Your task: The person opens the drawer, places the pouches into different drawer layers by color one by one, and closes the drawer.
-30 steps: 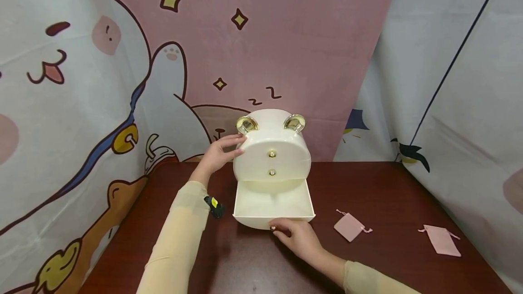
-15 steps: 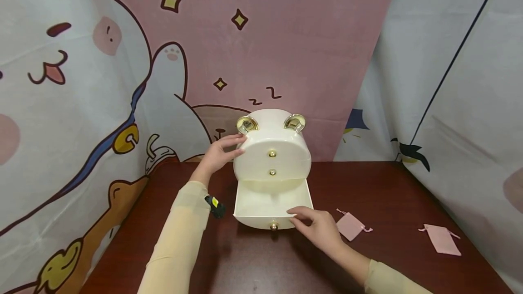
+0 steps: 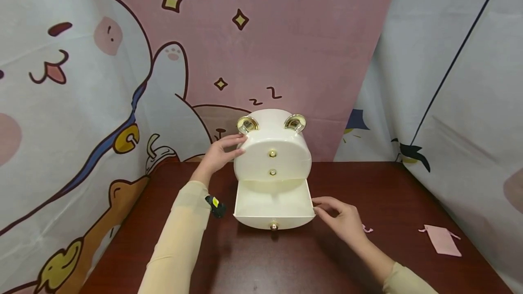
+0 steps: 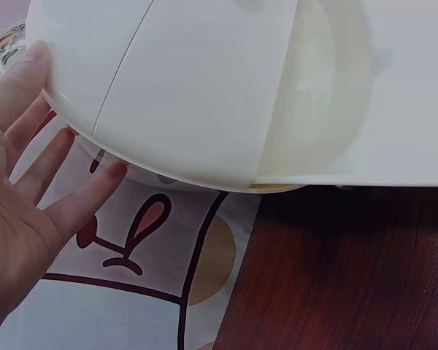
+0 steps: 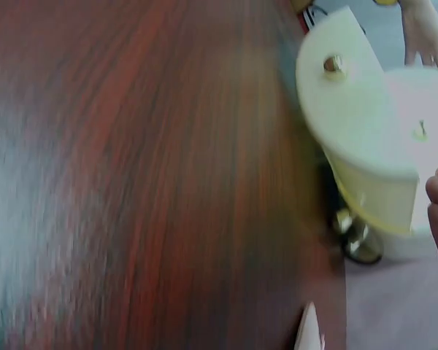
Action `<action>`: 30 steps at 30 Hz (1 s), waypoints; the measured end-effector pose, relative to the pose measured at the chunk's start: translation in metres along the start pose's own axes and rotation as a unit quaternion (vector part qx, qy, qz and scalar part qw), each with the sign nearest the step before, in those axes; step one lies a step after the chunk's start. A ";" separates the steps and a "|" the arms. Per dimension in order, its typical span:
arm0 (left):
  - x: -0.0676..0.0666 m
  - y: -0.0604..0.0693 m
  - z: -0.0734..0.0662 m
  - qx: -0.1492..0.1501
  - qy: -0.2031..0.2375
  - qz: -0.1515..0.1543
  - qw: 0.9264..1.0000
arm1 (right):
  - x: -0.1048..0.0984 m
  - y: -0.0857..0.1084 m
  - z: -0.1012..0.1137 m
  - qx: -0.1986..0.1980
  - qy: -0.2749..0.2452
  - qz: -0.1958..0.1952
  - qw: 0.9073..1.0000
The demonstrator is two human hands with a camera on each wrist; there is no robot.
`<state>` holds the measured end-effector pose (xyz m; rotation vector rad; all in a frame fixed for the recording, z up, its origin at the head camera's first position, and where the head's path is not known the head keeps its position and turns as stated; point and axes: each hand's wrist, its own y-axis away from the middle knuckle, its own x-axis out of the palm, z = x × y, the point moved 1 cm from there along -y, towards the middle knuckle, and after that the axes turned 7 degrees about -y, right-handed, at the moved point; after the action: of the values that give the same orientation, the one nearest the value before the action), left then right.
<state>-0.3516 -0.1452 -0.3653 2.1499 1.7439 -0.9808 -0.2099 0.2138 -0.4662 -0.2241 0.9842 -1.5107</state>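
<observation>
A cream-white box with gold ears (image 3: 272, 146) stands on the table, its bottom drawer (image 3: 273, 198) pulled out and bare inside. Gold knobs sit on its front, one of them on the drawer (image 3: 274, 227). My left hand (image 3: 218, 155) rests against the box's upper left side, thumb toward the front; the left wrist view shows its fingers fairly straight along the edge. Beside the drawer's front right corner is my right hand (image 3: 343, 221), thumb and fingers apart with nothing seen between them. It covers most of a pink drawstring pouch, whose cord (image 3: 367, 229) peeks out.
Another pink drawstring pouch (image 3: 442, 240) lies flat farther right on the dark red wooden table (image 3: 261, 267). Cartoon-printed cloth (image 3: 306, 49) hangs behind and at both sides. A dark strap with a yellow mark (image 3: 215, 206) is at my left wrist.
My right hand has let go of the drawer knob and moved right, past the drawer's corner and over the nearer pouch. The left hand and the box have stayed put.
</observation>
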 end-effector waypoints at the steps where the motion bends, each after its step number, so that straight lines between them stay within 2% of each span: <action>1: 0.000 0.000 0.000 0.000 0.002 0.001 1.000 | -0.004 0.000 -0.002 0.003 0.003 0.001 1.000; 7: 0.001 -0.001 0.000 -0.001 0.011 0.005 1.000 | -0.024 0.003 -0.019 0.030 0.041 -0.003 0.999; 13: 0.001 -0.001 0.001 -0.001 0.001 0.001 1.000 | -0.042 0.010 -0.042 0.064 0.071 0.000 0.995; 22: 0.001 -0.001 0.001 -0.002 0.004 0.000 1.000 | -0.060 0.021 -0.070 0.068 0.120 0.001 0.990; 30: 0.001 0.000 0.001 -0.005 -0.005 0.000 1.000 | -0.068 0.030 -0.081 0.078 0.143 0.038 0.986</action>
<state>-0.3522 -0.1450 -0.3662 2.1352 1.7421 -0.9778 -0.2263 0.3134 -0.5098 0.1454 1.0806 -1.5691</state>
